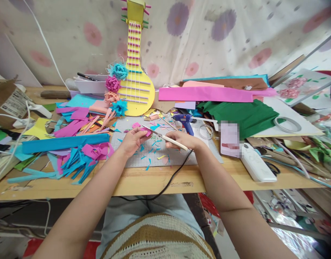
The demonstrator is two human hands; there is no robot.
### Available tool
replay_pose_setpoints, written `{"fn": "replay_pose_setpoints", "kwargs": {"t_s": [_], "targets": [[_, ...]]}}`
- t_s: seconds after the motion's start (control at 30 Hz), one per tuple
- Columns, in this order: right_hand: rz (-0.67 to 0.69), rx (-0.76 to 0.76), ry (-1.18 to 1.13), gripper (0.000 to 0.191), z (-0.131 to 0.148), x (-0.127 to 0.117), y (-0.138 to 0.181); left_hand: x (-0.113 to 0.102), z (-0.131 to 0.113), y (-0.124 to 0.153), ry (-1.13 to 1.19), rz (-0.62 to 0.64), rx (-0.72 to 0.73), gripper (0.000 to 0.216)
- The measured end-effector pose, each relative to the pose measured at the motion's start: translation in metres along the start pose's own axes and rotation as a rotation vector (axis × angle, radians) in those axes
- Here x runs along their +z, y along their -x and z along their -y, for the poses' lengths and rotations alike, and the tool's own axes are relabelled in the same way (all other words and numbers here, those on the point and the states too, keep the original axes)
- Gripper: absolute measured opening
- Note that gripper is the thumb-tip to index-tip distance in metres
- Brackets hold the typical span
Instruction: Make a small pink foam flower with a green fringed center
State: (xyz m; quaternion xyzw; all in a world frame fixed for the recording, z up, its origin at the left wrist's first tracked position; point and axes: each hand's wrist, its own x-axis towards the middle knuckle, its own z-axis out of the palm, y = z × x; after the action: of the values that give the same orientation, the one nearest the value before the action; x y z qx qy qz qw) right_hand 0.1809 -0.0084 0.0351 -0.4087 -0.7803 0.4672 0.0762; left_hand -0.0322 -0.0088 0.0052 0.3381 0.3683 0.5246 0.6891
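Observation:
My left hand (133, 139) is closed on a small pink paper piece (144, 130) held just above the grey cutting mat (178, 158). My right hand (183, 140) grips a craft knife (165, 138) with a cream handle, its blade tip pointing left and touching the pink piece. Blue, pink and yellow paper scraps lie scattered on the mat under both hands.
A yellow paper guitar (135, 82) with paper flowers leans on the back cloth. A blue glue gun (185, 121) lies behind my right hand, its black cord running off the table edge. Pink, green and blue paper sheets, a tape roll (205, 131) and a white remote (258, 167) surround the mat.

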Motion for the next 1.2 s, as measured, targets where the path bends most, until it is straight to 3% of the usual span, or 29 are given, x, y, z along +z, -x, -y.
{"fn": "replay_pose_setpoints", "kwargs": {"t_s": [0.4, 0.5, 0.67, 0.73, 0.9, 1.07, 1.2], "targets": [[0.0, 0.033, -0.088, 0.044, 0.004, -0.002, 0.007, -0.002, 0.0, 0.001, -0.044, 0.054, 0.004, 0.024], [-0.07, 0.061, -0.103, 0.044, 0.005, -0.002, 0.006, -0.003, 0.001, 0.001, -0.061, 0.049, 0.013, 0.027], [-0.463, 0.235, 0.288, 0.046, -0.001, 0.004, -0.006, -0.008, 0.007, -0.003, -0.235, -0.004, 0.054, 0.028], [-0.547, 0.355, 0.46, 0.045, -0.003, 0.006, -0.01, -0.01, 0.01, -0.005, -0.397, -0.045, 0.105, 0.028], [-0.575, 0.472, 0.611, 0.034, -0.003, 0.012, -0.012, -0.014, 0.015, -0.009, -0.661, -0.077, 0.277, 0.024], [-0.606, 0.467, 0.606, 0.036, -0.002, 0.015, -0.014, -0.018, 0.015, -0.012, -0.647, -0.172, 0.359, 0.022], [-0.553, 0.465, 0.639, 0.037, -0.001, 0.016, -0.012, -0.019, 0.01, -0.011, -0.612, -0.171, 0.38, 0.021]]}}
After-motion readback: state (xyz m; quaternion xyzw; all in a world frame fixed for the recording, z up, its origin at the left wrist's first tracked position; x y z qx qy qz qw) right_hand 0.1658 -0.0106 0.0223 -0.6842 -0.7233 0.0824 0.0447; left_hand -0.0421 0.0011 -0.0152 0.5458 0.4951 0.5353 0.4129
